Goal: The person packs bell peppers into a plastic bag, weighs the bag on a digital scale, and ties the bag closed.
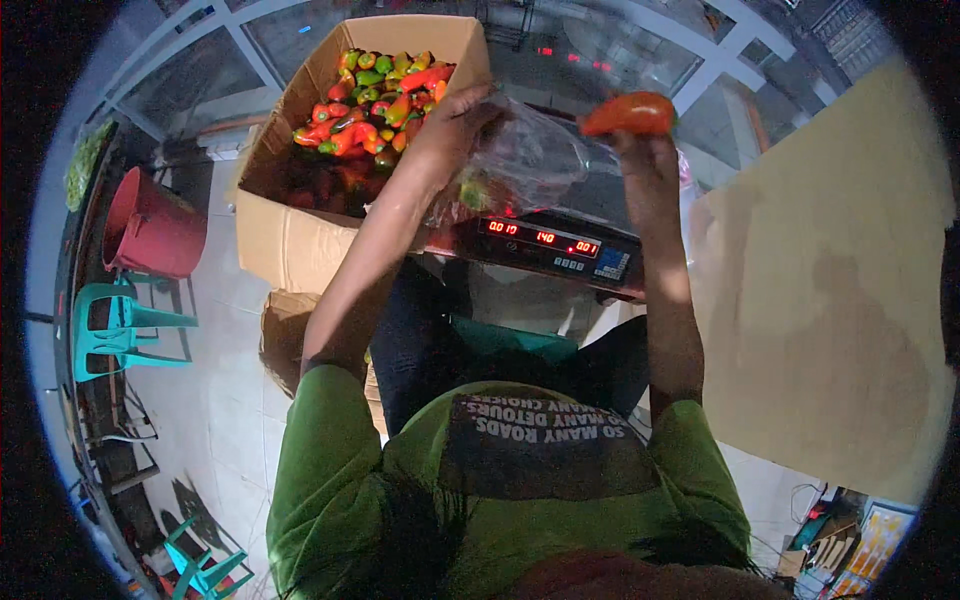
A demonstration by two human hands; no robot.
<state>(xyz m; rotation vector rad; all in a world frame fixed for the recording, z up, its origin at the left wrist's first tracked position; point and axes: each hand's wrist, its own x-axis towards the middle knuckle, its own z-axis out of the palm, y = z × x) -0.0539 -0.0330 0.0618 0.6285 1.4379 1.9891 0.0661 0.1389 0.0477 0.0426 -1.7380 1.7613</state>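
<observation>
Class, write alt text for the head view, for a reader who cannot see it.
A right hand holds up a red pepper while the left hand holds a clear bag by a lit scale. To the left, an open carton holds red and green peppers.

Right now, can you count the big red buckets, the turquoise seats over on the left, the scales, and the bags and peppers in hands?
Big red bucket: 1
Turquoise seats: 2
Scale: 1
Clear plastic bag in left hand: 1
Red pepper in right hand: 1
Total: 6
</observation>
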